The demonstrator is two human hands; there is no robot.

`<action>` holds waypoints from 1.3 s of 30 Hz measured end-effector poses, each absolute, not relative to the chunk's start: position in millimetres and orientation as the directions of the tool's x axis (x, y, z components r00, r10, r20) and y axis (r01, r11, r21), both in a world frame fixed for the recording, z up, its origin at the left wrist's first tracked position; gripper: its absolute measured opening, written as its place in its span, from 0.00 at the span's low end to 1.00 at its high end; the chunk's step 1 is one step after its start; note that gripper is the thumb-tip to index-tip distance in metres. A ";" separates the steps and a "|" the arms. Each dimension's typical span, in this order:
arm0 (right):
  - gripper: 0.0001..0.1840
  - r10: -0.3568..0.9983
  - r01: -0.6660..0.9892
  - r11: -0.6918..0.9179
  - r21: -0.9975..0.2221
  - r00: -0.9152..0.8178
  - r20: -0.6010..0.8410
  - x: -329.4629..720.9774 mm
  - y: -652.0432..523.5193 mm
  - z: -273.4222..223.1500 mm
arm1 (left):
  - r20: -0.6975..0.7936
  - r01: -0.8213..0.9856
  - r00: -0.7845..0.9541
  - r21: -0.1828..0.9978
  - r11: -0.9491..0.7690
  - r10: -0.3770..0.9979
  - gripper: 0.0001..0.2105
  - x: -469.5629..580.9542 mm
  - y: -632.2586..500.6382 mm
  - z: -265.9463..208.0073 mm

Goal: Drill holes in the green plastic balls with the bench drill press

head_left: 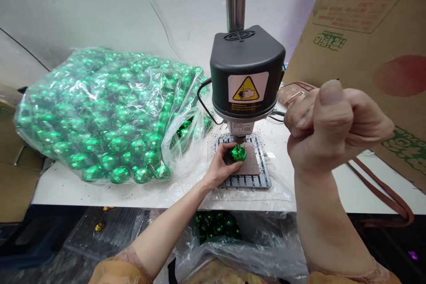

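Observation:
A black-topped drill press (248, 66) stands in the middle of the view, a yellow warning label on its front. Under its chuck sits a shiny green faceted ball (238, 153), on a brown board (251, 164) over the slotted metal base (264, 179). My left hand (223, 164) pinches the ball between thumb and fingers. My right hand (328, 126) is closed in a fist around the feed lever (278, 113) on the press's right side; the grip itself is hidden inside the fingers. Whether the bit touches the ball I cannot tell.
A large clear bag (100, 115) of green faceted balls lies on the white table (133, 195) at left. Below the table's front edge, an open plastic bag (262, 230) holds more green balls. A cardboard box (359, 53) and a brown strap (382, 191) are at right.

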State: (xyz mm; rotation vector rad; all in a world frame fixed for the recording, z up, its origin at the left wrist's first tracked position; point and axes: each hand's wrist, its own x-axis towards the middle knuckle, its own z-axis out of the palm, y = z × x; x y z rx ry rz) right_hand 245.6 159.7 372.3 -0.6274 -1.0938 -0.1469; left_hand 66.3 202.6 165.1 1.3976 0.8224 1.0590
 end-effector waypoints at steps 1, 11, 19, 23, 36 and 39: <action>0.33 0.187 0.410 0.819 -0.400 0.468 0.864 245.9 159.8 372.3 | 0.137 -0.092 0.341 0.989 -0.112 0.930 0.35 66.7 202.3 164.9; 0.34 0.225 0.378 0.811 -0.447 0.504 0.834 245.1 161.8 374.8 | 0.219 -0.097 0.313 0.975 -0.198 0.924 0.33 73.0 200.1 162.8; 0.29 0.358 0.290 0.795 -0.533 0.487 0.797 248.7 173.4 403.8 | 0.257 -0.070 0.329 0.966 -0.248 0.909 0.33 72.4 200.6 158.2; 0.29 0.381 0.289 0.788 -0.543 0.464 0.800 249.6 175.7 411.8 | 0.259 -0.071 0.335 0.966 -0.249 0.906 0.33 71.2 200.0 159.6; 0.33 0.250 0.376 0.803 -0.462 0.490 0.835 244.4 156.1 372.6 | 0.215 -0.050 0.298 0.976 -0.210 0.930 0.32 75.0 196.5 161.5; 0.33 0.193 0.394 0.824 -0.408 0.482 0.855 242.3 156.0 365.9 | 0.225 -0.048 0.296 0.974 -0.221 0.928 0.31 74.9 196.6 161.1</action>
